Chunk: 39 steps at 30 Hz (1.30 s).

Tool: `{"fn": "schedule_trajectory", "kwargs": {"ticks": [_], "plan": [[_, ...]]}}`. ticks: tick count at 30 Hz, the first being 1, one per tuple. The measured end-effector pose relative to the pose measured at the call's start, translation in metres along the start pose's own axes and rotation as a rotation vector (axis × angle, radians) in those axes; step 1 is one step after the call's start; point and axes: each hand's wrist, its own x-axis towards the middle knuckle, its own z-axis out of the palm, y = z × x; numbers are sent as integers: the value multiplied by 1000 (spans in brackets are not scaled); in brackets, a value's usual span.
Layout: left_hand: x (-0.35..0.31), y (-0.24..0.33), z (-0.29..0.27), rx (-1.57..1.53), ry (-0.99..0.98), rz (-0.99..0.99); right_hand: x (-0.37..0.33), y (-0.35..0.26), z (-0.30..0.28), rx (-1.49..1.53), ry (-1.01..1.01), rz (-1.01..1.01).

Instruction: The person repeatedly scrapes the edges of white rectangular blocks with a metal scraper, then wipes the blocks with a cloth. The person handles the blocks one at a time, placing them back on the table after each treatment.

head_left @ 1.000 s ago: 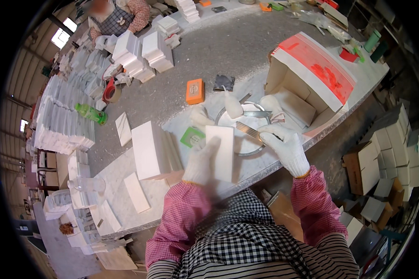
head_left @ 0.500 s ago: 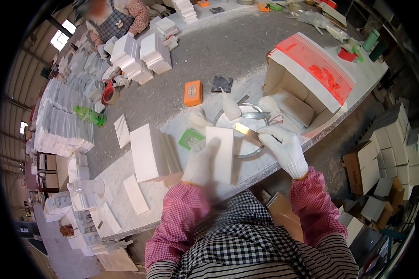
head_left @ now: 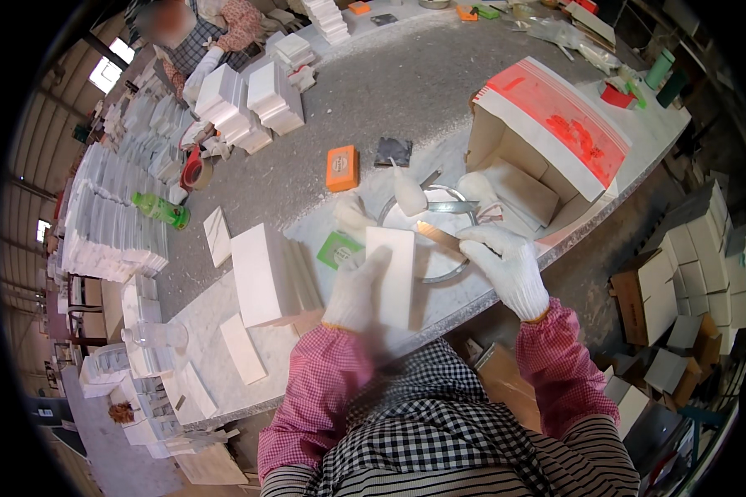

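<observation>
My left hand (head_left: 352, 291), in a white glove, grips a white rectangular tile (head_left: 399, 277) stood on end, its broad face turned toward me. In my gloved right hand (head_left: 507, 272) is a flat metal blade (head_left: 438, 235), pinched between thumb and fingers, its tip pointing left toward the tile but apart from it. Below the blade sits a round metal-rimmed dish (head_left: 452, 274) with white material in it. Another metal blade (head_left: 453, 206) and a white tapered pouch (head_left: 409, 192) lie across its far side. A green square block (head_left: 336, 248) is just beyond my left hand.
White tiles (head_left: 261, 273) stand stacked at left, with loose tiles (head_left: 242, 348) nearby. An orange block (head_left: 342, 168) and a dark pad (head_left: 394, 151) lie beyond the dish. An open cardboard box (head_left: 551, 124) stands at right. Across the table, a person (head_left: 224, 37) works beside tile stacks (head_left: 275, 98).
The blade in my right hand has turned slightly and its tip no longer gleams as brightly. My hands stay nearly in place. The person across the table has moved an arm toward the stacks.
</observation>
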Motion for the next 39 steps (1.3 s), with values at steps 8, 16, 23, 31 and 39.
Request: {"fn": "schedule_trajectory", "kwargs": {"ticks": [8, 16, 23, 31, 39], "plan": [[2, -2, -2, 3, 2, -8, 0, 1, -1, -16, 11, -8], [5, -8, -4, -4, 40, 21, -2, 15, -3, -55, 56, 40], [4, -10, -9, -43, 15, 32, -6, 24, 4, -171, 42, 62], [5, -10, -13, 15, 40, 62, -6, 29, 6, -300, -53, 36], [4, -8, -15, 27, 54, 50, 0, 30, 5, -445, -154, 17]]}}
